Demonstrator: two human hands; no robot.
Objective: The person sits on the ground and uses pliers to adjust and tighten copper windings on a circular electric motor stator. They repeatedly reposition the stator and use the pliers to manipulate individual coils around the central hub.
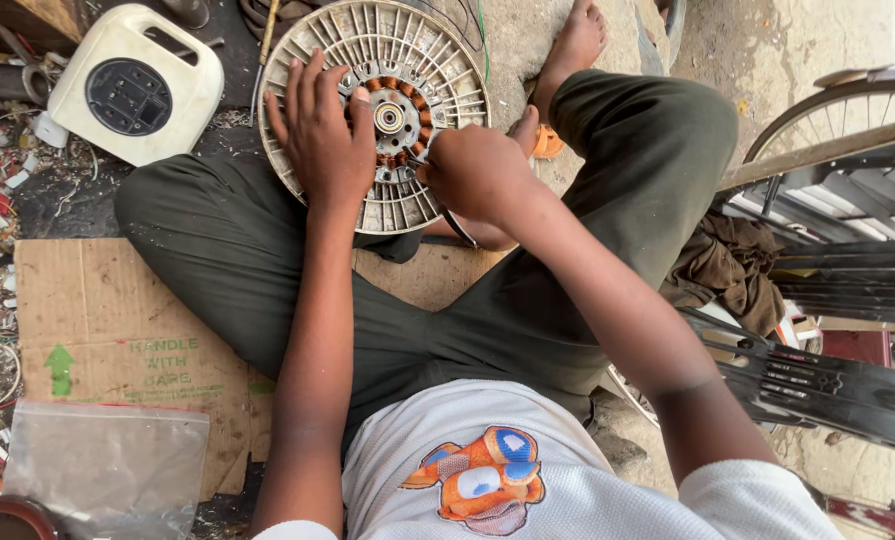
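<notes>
Head view, only one. Person sits cross-legged on cardboard on the ground, w/ a round ribbed motor disc propped between the legs, face up toward the camera. Prob. sits there so both hands reach it and the legs stop it sliding.

Left hand lies flat on the disc's left side, fingers spread, palm down: pressing, not gripping anything. Looks like it steadies the disc against turning. Thumb tip is just beside the copper coil ring round the hub.

Right hand is curled into a loose fist at the ring's lower right edge, knuckles up. Seems to pinch sth small there, but can't tell what; fingertips are hidden under the hand. A dark thin piece shows below the fist; strap or tool, unclear.

Around: white cable reel top left, well apart from the disc. Clear plastic bag bottom left on the cardboard. Scrap bits and wire litter the far left edge. Brown rag right of the knee, near black slatted panels. Bike wheel top right, cut off by frame.

Hidden/cut: disc's lower-left rim is covered by the left hand, top rim clipped by the frame. A bare foot past the disc, toes partly out of frame. Orange thing by the foot is mostly hidden behind hand and knee; can't ID.
</notes>
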